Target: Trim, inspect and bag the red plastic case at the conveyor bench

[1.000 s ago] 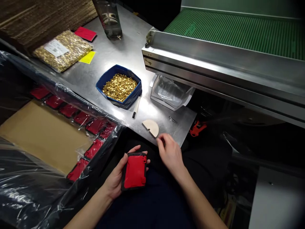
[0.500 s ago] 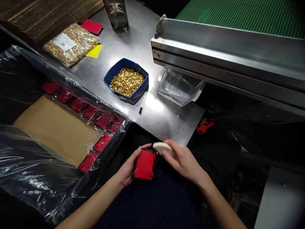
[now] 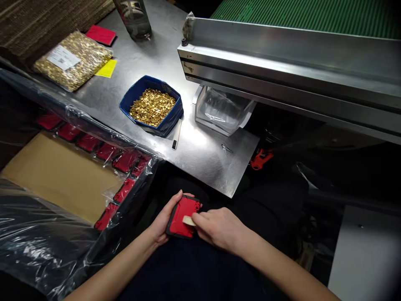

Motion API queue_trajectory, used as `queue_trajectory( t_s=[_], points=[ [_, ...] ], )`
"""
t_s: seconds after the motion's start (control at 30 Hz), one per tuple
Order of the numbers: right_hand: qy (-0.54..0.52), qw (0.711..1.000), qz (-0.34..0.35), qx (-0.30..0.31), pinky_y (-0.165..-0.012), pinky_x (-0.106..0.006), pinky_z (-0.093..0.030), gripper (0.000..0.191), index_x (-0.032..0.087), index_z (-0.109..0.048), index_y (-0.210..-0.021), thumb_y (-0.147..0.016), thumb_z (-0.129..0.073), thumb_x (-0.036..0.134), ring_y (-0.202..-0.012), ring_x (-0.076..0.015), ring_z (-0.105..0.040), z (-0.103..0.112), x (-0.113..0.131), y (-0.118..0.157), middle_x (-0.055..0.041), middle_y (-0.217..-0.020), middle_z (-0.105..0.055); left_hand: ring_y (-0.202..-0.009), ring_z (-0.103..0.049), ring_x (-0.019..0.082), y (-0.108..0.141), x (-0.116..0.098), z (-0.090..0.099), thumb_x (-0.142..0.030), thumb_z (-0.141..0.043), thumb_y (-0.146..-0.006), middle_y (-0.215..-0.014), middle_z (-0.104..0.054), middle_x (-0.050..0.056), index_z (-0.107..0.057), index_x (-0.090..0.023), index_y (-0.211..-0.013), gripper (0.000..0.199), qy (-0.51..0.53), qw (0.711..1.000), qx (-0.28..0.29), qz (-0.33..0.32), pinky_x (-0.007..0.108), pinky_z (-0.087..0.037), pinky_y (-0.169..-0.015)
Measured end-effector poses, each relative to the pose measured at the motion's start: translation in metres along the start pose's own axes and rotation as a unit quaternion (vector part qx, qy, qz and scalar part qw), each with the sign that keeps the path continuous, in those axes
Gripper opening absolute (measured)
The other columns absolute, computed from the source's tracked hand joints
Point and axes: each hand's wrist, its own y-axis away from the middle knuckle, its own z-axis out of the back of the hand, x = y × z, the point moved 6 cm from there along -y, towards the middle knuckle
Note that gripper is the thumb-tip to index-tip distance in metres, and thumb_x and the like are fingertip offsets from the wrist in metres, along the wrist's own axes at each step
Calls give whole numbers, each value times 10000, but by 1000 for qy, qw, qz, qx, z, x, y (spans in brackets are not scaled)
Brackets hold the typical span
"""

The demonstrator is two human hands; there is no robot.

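Observation:
My left hand [image 3: 162, 223] is closed around a red and black plastic case [image 3: 181, 211], its red face turned up, held over my lap. Pinched in my right hand [image 3: 217, 228] is a pale, flat, rounded pad [image 3: 189, 220]. The pad's edge lies on or just over the lower right part of the red face; my fingers hide the rest of it. Similar red and black cases [image 3: 106, 151] line the edge of a plastic-lined box to the left, beside a brown cardboard sheet [image 3: 62, 175].
On the metal table [image 3: 203, 165] stand a blue bin [image 3: 173, 121] of small gold pieces, a white-handled tool [image 3: 177, 133] and a clear bin [image 3: 221, 110]. A bag of gold pieces [image 3: 73, 58] lies farther back. A conveyor's metal side [image 3: 282, 62] juts in from the right.
My right hand has brought the pad down and left, from beside the case onto or just over its red face. The case is slightly more tilted. The whole view has shifted.

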Motion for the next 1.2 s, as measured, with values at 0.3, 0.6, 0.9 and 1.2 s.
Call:
queue_trajectory(
  t_s=[0.3, 0.6, 0.9, 1.2],
  points=[
    [-22, 999, -24, 29, -530, -345, -235, 127, 242, -536, -1049, -1052, -449, 335, -697, -162, -679, 5, 5, 0, 23, -891, -742, -902, -770, 277, 2, 0, -3, -542, -605, -946, -1045, -802, 146, -694, -177, -1088, 401, -11, 1000, 14, 7, 352, -621, -812],
    [-33, 996, -50, 59, -547, -334, -242, 114, 236, -541, -1043, -1048, -455, 311, -718, -163, -687, 2, 2, 5, 17, -884, -738, -896, -762, 278, -2, -3, 1, -536, -599, -950, -1074, -790, 161, -679, -180, -1132, 409, -39, 999, 15, 3, 353, -617, -769],
    [-47, 995, -85, 37, -552, -320, -255, 119, 232, -542, -1050, -1060, -444, 299, -737, -158, -692, -1, 2, -2, 8, -906, -744, -863, -761, 264, -7, -2, 4, -543, -610, -939, -999, -797, 139, -682, -175, -1110, 412, -20, 999, 10, 26, 345, -612, -789],
    [-44, 994, -86, 52, -540, -330, -211, 92, 237, -527, -1018, -1049, -455, 285, -708, -165, -702, 0, 3, -9, 16, -880, -744, -860, -762, 269, -9, -1, 5, -551, -616, -930, -997, -800, 141, -692, -173, -1108, 425, -17, 999, 13, 38, 345, -609, -785]
  ],
)
